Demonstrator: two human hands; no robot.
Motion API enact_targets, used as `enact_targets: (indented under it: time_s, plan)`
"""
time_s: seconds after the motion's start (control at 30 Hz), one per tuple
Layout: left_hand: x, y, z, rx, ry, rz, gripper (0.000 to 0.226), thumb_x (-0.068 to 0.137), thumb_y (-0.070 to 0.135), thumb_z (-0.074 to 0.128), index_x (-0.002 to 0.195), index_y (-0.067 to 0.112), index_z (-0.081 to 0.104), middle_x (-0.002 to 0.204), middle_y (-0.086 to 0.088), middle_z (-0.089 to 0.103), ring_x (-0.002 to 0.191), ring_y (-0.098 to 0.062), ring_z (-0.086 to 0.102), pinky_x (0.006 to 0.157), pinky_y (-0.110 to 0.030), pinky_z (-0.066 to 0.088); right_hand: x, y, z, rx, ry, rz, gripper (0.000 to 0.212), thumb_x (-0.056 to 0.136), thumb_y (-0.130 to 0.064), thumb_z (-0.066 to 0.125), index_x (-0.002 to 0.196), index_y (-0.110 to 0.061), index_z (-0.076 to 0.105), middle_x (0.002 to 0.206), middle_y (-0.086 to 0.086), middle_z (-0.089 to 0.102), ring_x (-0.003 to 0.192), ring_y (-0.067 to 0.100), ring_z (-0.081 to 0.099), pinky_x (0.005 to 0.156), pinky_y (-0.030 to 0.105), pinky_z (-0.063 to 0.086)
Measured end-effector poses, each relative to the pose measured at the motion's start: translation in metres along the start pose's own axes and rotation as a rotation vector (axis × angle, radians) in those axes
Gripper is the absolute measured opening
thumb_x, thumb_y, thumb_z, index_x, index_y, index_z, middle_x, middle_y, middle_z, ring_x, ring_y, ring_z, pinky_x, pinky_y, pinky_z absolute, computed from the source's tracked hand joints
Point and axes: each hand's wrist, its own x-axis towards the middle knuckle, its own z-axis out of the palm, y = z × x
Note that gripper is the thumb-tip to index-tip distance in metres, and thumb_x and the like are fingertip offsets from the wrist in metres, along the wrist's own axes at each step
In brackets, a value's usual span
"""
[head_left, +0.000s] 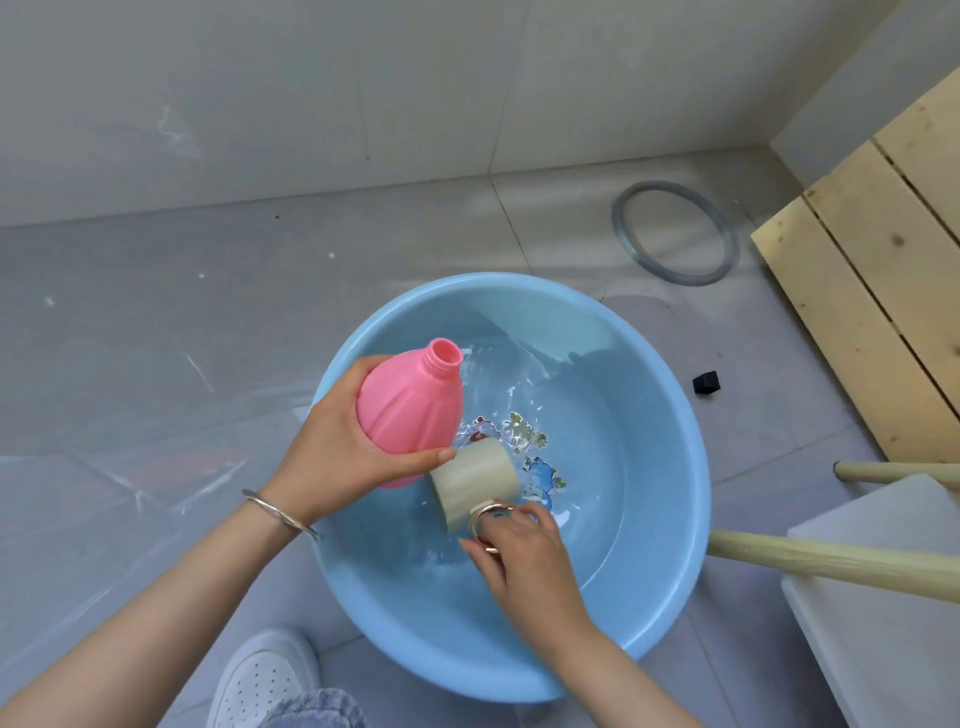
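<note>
Pink ribbed plastic bottle (410, 415): smooth, satin sheen. Pale cream cylindrical mug (475, 480): matt, smooth, ceramic-looking; loop handle (480, 512) glossy rose-gold metal. Round light-blue plastic basin (691, 467): glossy, wet inside. Thin silver metal bangle (283, 513), 8 o'clock of bottle: polished. Slatted pale wood pallet (883, 291), 2 o'clock of basin: raw, knotty, matt. Grey floor tiles (156, 312): smooth, dull sheen.

On the tiled floor (156, 322) I see a grey ring (619, 221) near wooden slats (872, 291), a small black block (706, 383) and a white shoe (265, 675).
</note>
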Motion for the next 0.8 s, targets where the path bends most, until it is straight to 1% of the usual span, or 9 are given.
enact_targets:
  time_s: [0.1,0.2,0.3,0.37,0.47,0.53,0.57,0.67,0.8]
  plan:
    - [0.002,-0.001,-0.001,-0.015,0.022,-0.025,0.085,0.038,0.054,0.085,0.113,0.042,0.047,0.107,0.023,0.057,0.092,0.015,0.053,0.067,-0.001,0.041,-0.009,-0.01,0.002,0.075,-0.067,-0.058,0.023,0.088,-0.034,0.055,0.069,-0.024,0.047,0.064,-0.011,0.046,0.063,0.01,0.04,0.083,0.021,0.03]
    - [0.002,-0.004,0.0,-0.037,0.025,-0.05,0.095,0.034,0.063,0.087,0.118,0.041,0.048,0.111,0.021,0.058,0.096,0.008,0.056,0.07,-0.008,0.043,-0.014,-0.018,-0.001,0.153,-0.145,-0.048,0.026,0.09,-0.037,0.053,0.069,-0.029,0.04,0.065,-0.014,0.034,0.064,0.007,0.03,0.086,0.023,0.03]
    - [0.003,-0.007,0.002,-0.031,0.026,-0.046,0.095,0.034,0.066,0.08,0.12,0.04,0.049,0.111,0.021,0.058,0.098,0.005,0.057,0.071,-0.01,0.044,-0.014,-0.021,-0.01,0.303,-0.188,0.046,0.028,0.089,-0.041,0.05,0.067,-0.03,0.036,0.059,-0.014,0.034,0.066,0.002,0.035,0.084,0.019,0.029]
    - [0.003,-0.008,0.002,-0.028,0.028,-0.046,0.095,0.034,0.066,0.08,0.12,0.039,0.048,0.112,0.021,0.057,0.098,0.004,0.057,0.072,-0.012,0.044,-0.011,-0.02,-0.019,0.453,-0.196,0.17,0.031,0.086,-0.046,0.051,0.064,-0.026,0.042,0.058,-0.016,0.04,0.07,-0.002,0.038,0.076,0.014,0.03]
    - [0.004,-0.009,0.002,-0.036,0.031,-0.053,0.097,0.034,0.065,0.081,0.121,0.039,0.048,0.113,0.019,0.058,0.099,0.001,0.058,0.072,-0.012,0.045,-0.007,-0.011,-0.034,0.752,-0.165,0.353,0.035,0.084,-0.044,0.057,0.062,-0.017,0.051,0.056,-0.014,0.042,0.06,0.001,0.037,0.062,0.014,0.031]
    - [0.004,-0.01,0.002,-0.046,0.034,-0.053,0.097,0.033,0.064,0.081,0.121,0.039,0.048,0.113,0.018,0.059,0.098,0.001,0.058,0.071,-0.011,0.044,-0.008,-0.004,-0.041,0.864,-0.138,0.42,0.032,0.083,-0.039,0.057,0.06,-0.017,0.052,0.054,-0.014,0.043,0.057,0.0,0.037,0.06,0.013,0.03]
    - [0.004,-0.01,0.002,-0.047,0.035,-0.05,0.097,0.033,0.064,0.081,0.121,0.039,0.048,0.113,0.018,0.059,0.097,0.002,0.058,0.07,-0.009,0.044,-0.009,-0.001,-0.043,0.911,-0.111,0.447,0.032,0.081,-0.04,0.058,0.057,-0.02,0.053,0.054,-0.013,0.045,0.058,0.002,0.039,0.06,0.013,0.03]
    - [0.004,-0.009,0.002,-0.037,0.04,-0.04,0.093,0.033,0.064,0.08,0.118,0.041,0.048,0.11,0.024,0.057,0.095,0.009,0.056,0.065,-0.002,0.042,-0.016,0.009,-0.051,0.989,0.009,0.534,0.039,0.071,-0.051,0.06,0.05,-0.02,0.052,0.057,-0.006,0.047,0.066,0.011,0.048,0.065,0.018,0.036]
    - [0.001,-0.008,0.004,0.007,0.017,-0.005,0.091,0.035,0.064,0.087,0.114,0.043,0.047,0.105,0.031,0.055,0.093,0.014,0.054,0.064,0.0,0.041,-0.017,0.015,-0.074,1.002,0.204,0.627,0.043,0.062,-0.054,0.063,0.047,-0.018,0.045,0.052,-0.002,0.038,0.055,0.008,0.045,0.059,0.011,0.035]
